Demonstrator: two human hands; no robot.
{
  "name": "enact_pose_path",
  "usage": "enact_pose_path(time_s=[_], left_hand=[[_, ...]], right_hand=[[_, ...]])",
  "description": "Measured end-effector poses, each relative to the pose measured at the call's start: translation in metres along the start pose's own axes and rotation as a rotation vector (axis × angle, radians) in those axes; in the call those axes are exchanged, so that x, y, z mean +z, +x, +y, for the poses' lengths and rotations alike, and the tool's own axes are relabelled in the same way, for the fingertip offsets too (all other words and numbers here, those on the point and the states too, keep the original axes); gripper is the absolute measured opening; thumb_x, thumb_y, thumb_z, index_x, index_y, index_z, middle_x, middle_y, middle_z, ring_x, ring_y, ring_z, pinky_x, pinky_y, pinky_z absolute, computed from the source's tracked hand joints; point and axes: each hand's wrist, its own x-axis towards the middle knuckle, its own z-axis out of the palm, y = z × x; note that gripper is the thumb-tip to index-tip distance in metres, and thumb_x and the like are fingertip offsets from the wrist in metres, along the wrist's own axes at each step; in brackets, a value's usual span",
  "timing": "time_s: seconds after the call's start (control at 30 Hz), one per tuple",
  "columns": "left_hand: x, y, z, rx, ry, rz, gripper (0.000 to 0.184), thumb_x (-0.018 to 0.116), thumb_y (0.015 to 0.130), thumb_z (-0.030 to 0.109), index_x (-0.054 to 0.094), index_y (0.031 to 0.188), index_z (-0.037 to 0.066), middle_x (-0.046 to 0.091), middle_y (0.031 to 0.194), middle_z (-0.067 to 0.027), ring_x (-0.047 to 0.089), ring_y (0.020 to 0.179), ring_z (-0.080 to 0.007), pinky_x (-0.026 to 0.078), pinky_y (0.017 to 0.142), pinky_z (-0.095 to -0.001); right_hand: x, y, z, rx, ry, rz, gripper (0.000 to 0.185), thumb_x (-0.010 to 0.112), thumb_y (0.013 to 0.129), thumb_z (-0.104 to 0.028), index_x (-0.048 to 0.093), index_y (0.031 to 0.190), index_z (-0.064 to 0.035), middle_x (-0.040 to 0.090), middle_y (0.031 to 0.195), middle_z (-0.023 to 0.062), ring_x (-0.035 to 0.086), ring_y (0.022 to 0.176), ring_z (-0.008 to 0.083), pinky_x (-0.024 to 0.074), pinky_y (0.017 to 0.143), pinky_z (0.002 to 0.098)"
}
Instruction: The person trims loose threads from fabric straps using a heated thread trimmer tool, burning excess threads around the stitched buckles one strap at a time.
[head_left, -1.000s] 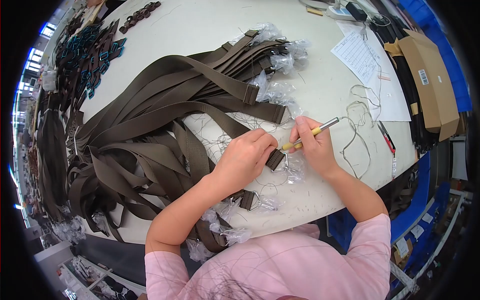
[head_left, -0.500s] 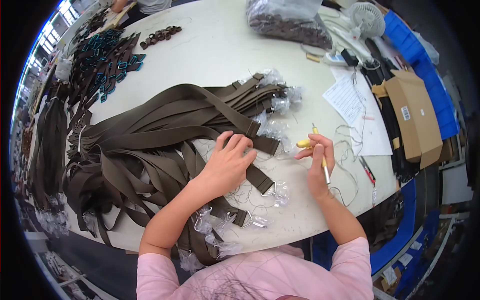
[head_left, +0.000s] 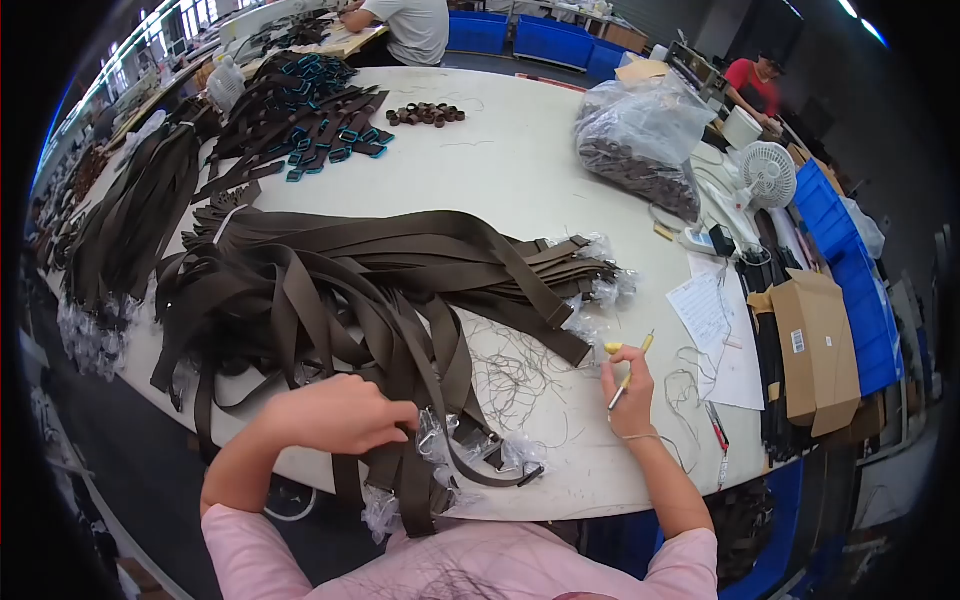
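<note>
My left hand (head_left: 345,415) is closed at the near edge of the table, beside a pile of dark brown straps (head_left: 320,300). Whatever its fingers hold, if anything, is hidden. Plastic-wrapped buckle ends (head_left: 435,437) lie just right of those fingers. On the right, my right hand (head_left: 630,392) is wrapped round a yellow and silver pen-like tool (head_left: 623,385), its tip pointing up. Loose threads (head_left: 515,375) are scattered on the white table between my hands. Several straps stretch right, their ends in clear plastic (head_left: 610,290).
Straps with teal-edged buckles (head_left: 330,140) and small brown loops (head_left: 426,114) lie at the back. A filled plastic bag (head_left: 645,140), a fan (head_left: 768,175), papers (head_left: 700,310), a red cutter (head_left: 717,428) and a cardboard box (head_left: 815,350) are rightward. Two other people (head_left: 415,30) (head_left: 752,88) are farther off.
My left hand has moved left and nearer to my body, and the strap end it was beside has shifted toward the near edge. My right hand keeps the tool. The view has tilted up.
</note>
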Motion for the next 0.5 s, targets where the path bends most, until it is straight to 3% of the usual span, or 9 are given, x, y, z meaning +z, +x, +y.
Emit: enact_pose_path(time_s=[0.03,0.1,0.17,0.2,0.27,0.3,0.37,0.47,0.5], left_hand=[[0.004,-0.002,-0.008,-0.012,-0.160,0.046,0.021,0.063,0.100,0.025,0.067,0.113,0.009,0.072,0.080,-0.0074,0.072,0.078,-0.0322,0.054,0.068,-0.0422],[0.004,-0.002,-0.004,0.004,-0.167,0.181,0.021,0.065,0.099,0.024,0.067,0.110,0.007,0.072,0.091,-0.0088,0.071,0.085,-0.0310,0.055,0.074,-0.0423],[0.015,0.021,0.008,0.168,-0.265,0.462,0.021,0.068,0.097,0.021,0.067,0.113,0.007,0.069,0.107,-0.0098,0.068,0.096,-0.0307,0.055,0.080,-0.0418],[0.026,0.041,0.014,0.227,-0.252,0.591,0.022,0.069,0.096,0.019,0.066,0.114,0.006,0.066,0.116,-0.0104,0.063,0.107,-0.0306,0.053,0.090,-0.0410],[0.052,0.083,0.024,0.324,0.065,0.803,0.031,0.069,0.097,0.029,0.066,0.117,0.005,0.065,0.116,-0.0117,0.061,0.112,-0.0287,0.047,0.101,-0.0410],[0.072,0.099,0.026,0.372,0.111,0.783,0.029,0.068,0.097,0.033,0.068,0.110,0.007,0.067,0.109,-0.0115,0.063,0.104,-0.0276,0.047,0.100,-0.0391],[0.091,0.109,0.030,0.461,0.000,0.427,0.025,0.069,0.097,0.030,0.071,0.106,0.007,0.067,0.099,-0.0097,0.065,0.097,-0.0267,0.047,0.098,-0.0374],[0.084,0.092,0.023,0.487,-0.218,0.391,0.027,0.068,0.098,0.032,0.066,0.088,0.007,0.068,0.085,-0.0082,0.064,0.081,-0.0270,0.047,0.087,-0.0375],[0.073,0.077,0.018,0.427,-0.229,0.322,0.026,0.068,0.097,0.032,0.065,0.089,0.007,0.066,0.077,-0.0086,0.063,0.077,-0.0287,0.046,0.084,-0.0371]], right_hand=[[0.005,0.004,-0.001,-0.022,-0.007,-0.022,0.024,0.075,0.089,-0.005,0.055,0.102,-0.0039,0.066,0.097,0.0155,0.066,0.087,0.0333,0.0527,0.082,0.0385],[0.021,0.012,0.001,0.031,-0.001,0.000,0.024,0.075,0.088,-0.006,0.055,0.100,-0.0040,0.063,0.092,0.0147,0.063,0.082,0.0327,0.0513,0.077,0.0396],[0.029,0.009,-0.006,0.110,0.022,-0.036,0.025,0.076,0.087,-0.006,0.054,0.098,-0.0042,0.061,0.088,0.0139,0.062,0.080,0.0322,0.0501,0.074,0.0405],[0.032,0.007,-0.011,0.157,0.043,-0.081,0.025,0.076,0.087,-0.006,0.054,0.098,-0.0042,0.060,0.086,0.0133,0.061,0.079,0.0321,0.0497,0.073,0.0409],[0.032,0.001,-0.020,0.147,0.027,-0.154,0.024,0.076,0.085,-0.004,0.055,0.097,-0.0043,0.059,0.083,0.0113,0.061,0.080,0.0314,0.0494,0.071,0.0412],[0.031,-0.002,-0.023,0.098,0.013,-0.161,0.024,0.076,0.085,-0.003,0.055,0.097,-0.0043,0.059,0.083,0.0112,0.061,0.080,0.0314,0.0494,0.071,0.0415],[0.027,-0.009,-0.028,0.009,-0.012,-0.179,0.024,0.075,0.085,-0.002,0.056,0.098,-0.0041,0.060,0.082,0.0110,0.061,0.080,0.0314,0.0493,0.070,0.0420],[0.016,-0.019,-0.034,0.121,0.056,-0.202,0.024,0.074,0.084,0.000,0.057,0.100,-0.0031,0.059,0.082,0.0096,0.060,0.078,0.0280,0.0500,0.069,0.0396],[0.013,-0.022,-0.036,0.161,0.085,-0.208,0.023,0.073,0.085,0.000,0.057,0.100,-0.0029,0.059,0.082,0.0093,0.060,0.077,0.0271,0.0503,0.070,0.0387]])
